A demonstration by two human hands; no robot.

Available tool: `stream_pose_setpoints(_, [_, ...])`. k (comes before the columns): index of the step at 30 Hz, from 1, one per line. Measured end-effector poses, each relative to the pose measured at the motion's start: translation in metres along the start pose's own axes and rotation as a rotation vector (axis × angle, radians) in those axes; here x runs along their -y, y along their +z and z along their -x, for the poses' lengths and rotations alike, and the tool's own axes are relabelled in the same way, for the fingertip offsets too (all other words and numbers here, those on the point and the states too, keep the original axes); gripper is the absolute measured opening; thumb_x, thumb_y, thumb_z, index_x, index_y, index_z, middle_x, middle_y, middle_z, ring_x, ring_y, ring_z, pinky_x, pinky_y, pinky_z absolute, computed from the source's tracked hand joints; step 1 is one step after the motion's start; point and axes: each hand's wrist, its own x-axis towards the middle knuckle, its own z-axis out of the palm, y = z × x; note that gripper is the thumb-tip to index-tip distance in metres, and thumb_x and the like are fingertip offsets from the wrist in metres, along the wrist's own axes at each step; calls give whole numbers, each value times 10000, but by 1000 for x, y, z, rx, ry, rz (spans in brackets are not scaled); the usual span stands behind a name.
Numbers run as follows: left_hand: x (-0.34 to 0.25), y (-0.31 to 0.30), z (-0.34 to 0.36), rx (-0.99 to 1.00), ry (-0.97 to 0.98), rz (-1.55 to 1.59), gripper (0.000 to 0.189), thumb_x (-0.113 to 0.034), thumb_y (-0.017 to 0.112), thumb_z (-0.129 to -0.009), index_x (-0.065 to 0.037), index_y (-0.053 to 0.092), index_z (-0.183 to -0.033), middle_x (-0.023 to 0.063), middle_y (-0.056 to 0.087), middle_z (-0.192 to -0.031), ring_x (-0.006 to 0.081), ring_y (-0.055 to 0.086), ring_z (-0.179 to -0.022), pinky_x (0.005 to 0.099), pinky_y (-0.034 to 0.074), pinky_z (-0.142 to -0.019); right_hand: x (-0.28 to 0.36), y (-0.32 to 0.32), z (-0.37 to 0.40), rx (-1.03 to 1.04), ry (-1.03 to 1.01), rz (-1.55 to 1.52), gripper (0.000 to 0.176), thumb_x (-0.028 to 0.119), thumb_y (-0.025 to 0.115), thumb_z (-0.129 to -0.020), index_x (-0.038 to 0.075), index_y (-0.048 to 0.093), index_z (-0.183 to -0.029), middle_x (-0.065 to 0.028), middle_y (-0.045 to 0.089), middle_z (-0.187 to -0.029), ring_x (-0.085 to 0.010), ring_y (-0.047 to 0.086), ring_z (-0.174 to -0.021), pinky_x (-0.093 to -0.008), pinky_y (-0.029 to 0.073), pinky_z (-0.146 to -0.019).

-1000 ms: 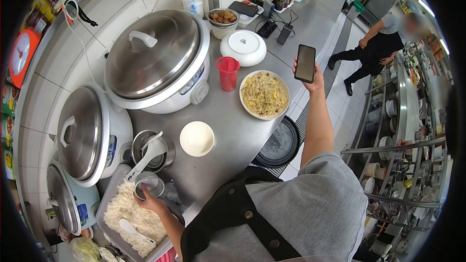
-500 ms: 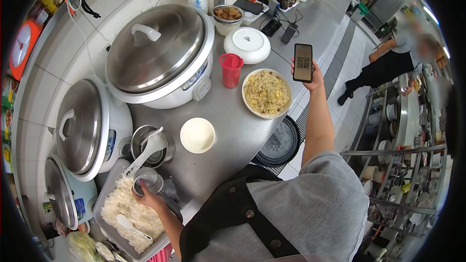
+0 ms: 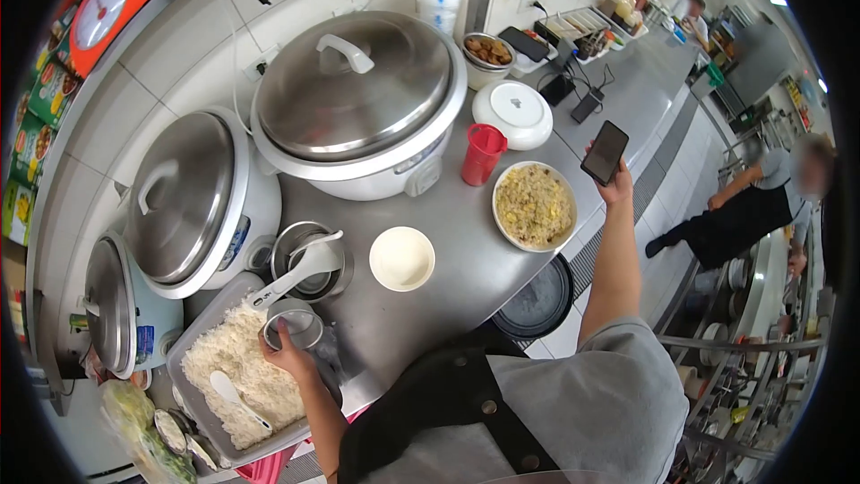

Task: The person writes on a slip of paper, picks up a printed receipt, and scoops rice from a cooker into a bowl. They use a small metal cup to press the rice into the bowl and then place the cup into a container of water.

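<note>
My right hand (image 3: 617, 188) grips a smartphone (image 3: 605, 151), tilted, its screen dark, above the counter's edge. Beside it on the counter is a bowl of fried rice (image 3: 535, 206). My left hand (image 3: 288, 357) has its fingers around the rim of a small metal cup (image 3: 297, 327), at the corner of a grey tub (image 3: 235, 451) of cooked white rice (image 3: 228, 367). A white spoon (image 3: 237, 397) lies on that rice. Close by, a white rice paddle (image 3: 296, 276) rests across a metal pot (image 3: 339, 283). An empty cream bowl (image 3: 402, 259) stands between my hands.
Lidded rice cookers (image 3: 358, 90) line the wall on the left. A red pitcher (image 3: 484, 154) and an overturned white plate (image 3: 512, 114) stand behind the fried rice. On the right, a person in a dark apron (image 3: 739, 224) stands by shelving. A black round bin (image 3: 535, 300) sits below the counter.
The phone's screen has gone from a QR code to dark, and the phone has tilted. The whole view has shifted, with the counter things now further right. The left hand still holds the metal cup.
</note>
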Motion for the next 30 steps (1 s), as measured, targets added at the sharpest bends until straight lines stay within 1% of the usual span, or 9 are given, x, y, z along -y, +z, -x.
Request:
stream_pose_setpoints(3, [-4,0,-1,-1,6,-8,170,-85,741,-875,-13,629,-980,42,654,-927,147,577,-841,301,471,-812,1,14,-3,-118,2,-65,597,409,250,-1085,-23,367,-1479,-277,452,-1463,-451,436,-1350,-541,342,-1161])
stream_pose_setpoints(5, [-2,1,-1,-12,14,15,170,-86,745,-870,-13,625,-965,35,645,-904,141,567,-824,296,468,-800,1,36,-9,-119,-7,-38,537,323,305,-1077,-34,383,-1470,-276,444,-1473,-434,441,-1354,-520,347,-1166])
stream_pose_setpoints(9, [7,-7,-5,44,98,-95,169,-91,752,-864,-16,622,-941,22,637,-874,122,561,-815,278,464,-778,-7,87,-35,239,-39,-42,580,357,334,-1053,-24,354,-1489,-274,405,-1504,-429,412,-1380,-568,329,-1160])
stream_pose_setpoints(10, [7,-8,-7,46,105,-132,167,-89,754,-862,-17,623,-935,19,637,-869,115,561,-817,273,463,-775,-9,109,-46,342,-49,11,595,370,342,-1044,-20,349,-1494,-275,402,-1504,-427,410,-1381,-578,332,-1155])
stream_pose_setpoints(16, [3,-9,-4,15,61,-41,159,-77,768,-853,-32,628,-914,5,640,-863,85,558,-802,247,456,-760,-15,244,-119,308,-68,-16,607,404,330,-1028,-29,393,-1448,-288,459,-1438,-414,481,-1303,-584,361,-1123])
stream_pose_setpoints(22, [11,-10,-6,-4,52,-28,180,-92,780,-847,-37,619,-906,-3,628,-852,85,546,-787,247,450,-756,4,389,-215,325,-34,279,603,416,329,-1042,-54,402,-1412,-300,511,-1352,-429,547,-1211,-572,451,-1043])
stream_pose_setpoints(26, [14,-11,-6,-23,70,-41,184,-87,778,-843,-38,611,-901,-2,620,-840,89,544,-779,247,449,-755,19,489,-237,360,109,320,469,181,476,-985,-70,379,-1369,-334,489,-1314,-500,541,-1174,-635,468,-1008])
stream_pose_setpoints(29, [-1,-4,0,-46,44,6,179,-72,772,-839,-38,611,-908,2,620,-843,96,545,-780,246,448,-752,32,528,-273,415,29,470,540,-78,496,-825,-124,264,-1311,-324,473,-1259,-489,607,-1045,-634,543,-932])
stream_pose_setpoints(30, [-1,-2,-2,-50,35,1,179,-69,771,-838,-37,610,-911,4,620,-849,97,545,-783,247,449,-754,35,537,-293,359,-24,564,522,-82,515,-811,-127,299,-1284,-318,496,-1226,-470,622,-1010,-618,560,-885])
